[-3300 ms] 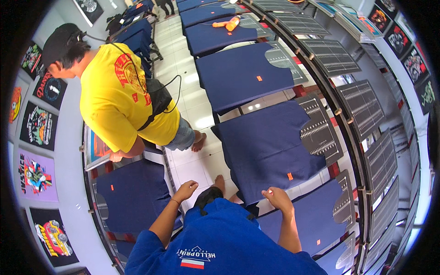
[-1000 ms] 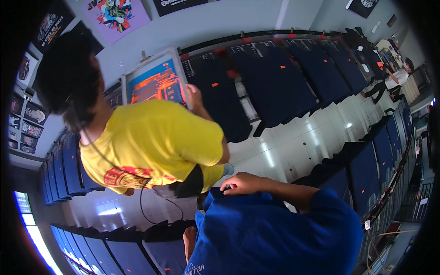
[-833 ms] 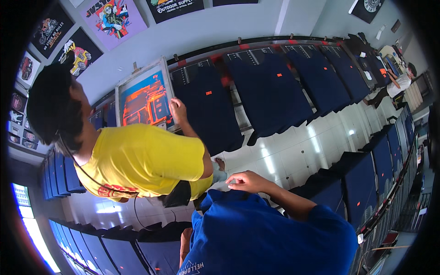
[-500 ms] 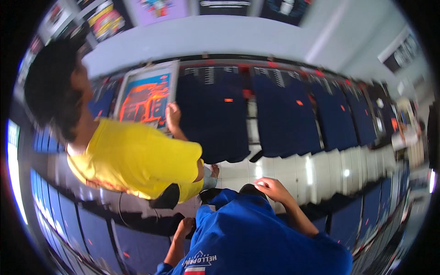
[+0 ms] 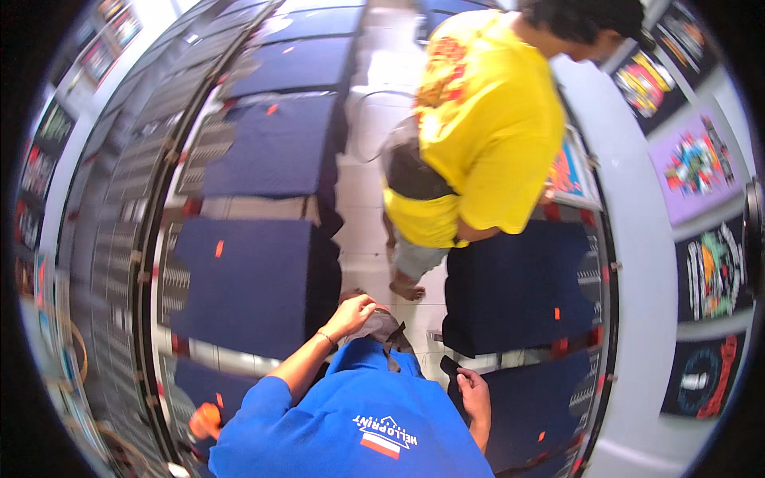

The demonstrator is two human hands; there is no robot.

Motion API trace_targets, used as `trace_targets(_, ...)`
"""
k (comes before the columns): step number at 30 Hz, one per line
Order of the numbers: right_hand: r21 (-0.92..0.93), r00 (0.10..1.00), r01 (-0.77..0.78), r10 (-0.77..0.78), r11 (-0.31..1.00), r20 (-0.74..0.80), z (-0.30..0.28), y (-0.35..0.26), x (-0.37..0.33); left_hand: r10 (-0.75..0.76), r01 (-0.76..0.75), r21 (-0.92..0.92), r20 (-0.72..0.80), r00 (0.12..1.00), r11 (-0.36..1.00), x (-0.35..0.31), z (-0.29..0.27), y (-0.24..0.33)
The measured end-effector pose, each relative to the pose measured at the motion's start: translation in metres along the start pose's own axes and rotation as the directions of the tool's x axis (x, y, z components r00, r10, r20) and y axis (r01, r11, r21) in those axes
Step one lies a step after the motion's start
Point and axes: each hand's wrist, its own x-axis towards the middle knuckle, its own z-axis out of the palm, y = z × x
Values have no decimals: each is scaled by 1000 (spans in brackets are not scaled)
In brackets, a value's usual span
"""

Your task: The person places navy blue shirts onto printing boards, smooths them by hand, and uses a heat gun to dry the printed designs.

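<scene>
In front of my waist is my left hand (image 5: 351,317), its fingers bent together and no object showing in them. A dark band circles that wrist. A grey cloth or bag (image 5: 381,328) hangs just beside it. Lower on the right, my right hand (image 5: 476,392) hangs with loosely bent fingers that look apart and hold nothing visible. Its fingertips are close to the black cloth end (image 5: 451,366) of a navy shirt (image 5: 522,406); I cannot tell whether they touch. Another navy shirt (image 5: 239,279) lies flat on a board to my left, with a small orange mark on it.
A co-worker in a yellow shirt (image 5: 494,119) stands ahead on the right, by a framed printing screen (image 5: 575,171). Rows of shirt boards flank a narrow tiled aisle (image 5: 362,207). A cable (image 5: 358,127) loops beside the co-worker. An orange object (image 5: 205,421) is at lower left.
The view has turned left, so the aisle now runs ahead and the co-worker appears at upper right. My left hand has come up before my waist; my right hand has dropped lower.
</scene>
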Motion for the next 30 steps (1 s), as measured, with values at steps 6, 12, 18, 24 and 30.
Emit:
trace_targets(6,-174,886,119,-26,978,463,5,-5,45,-208,170,-142,-330,921,975,-152,39,-34)
trace_targets(12,-402,676,494,-50,771,735,100,-82,96,-319,254,-224,-839,441,941,-247,28,-81)
trace_targets(18,-261,451,654,-89,710,888,231,-170,117,-530,206,-502,-840,116,840,-294,33,-111)
trace_targets(24,-129,290,829,-221,544,931,336,-212,155,-640,37,-647,-742,201,762,-259,26,-110)
trace_targets(30,-87,251,940,-498,329,830,419,-266,219,-731,-69,-736,-677,92,673,-198,11,-127)
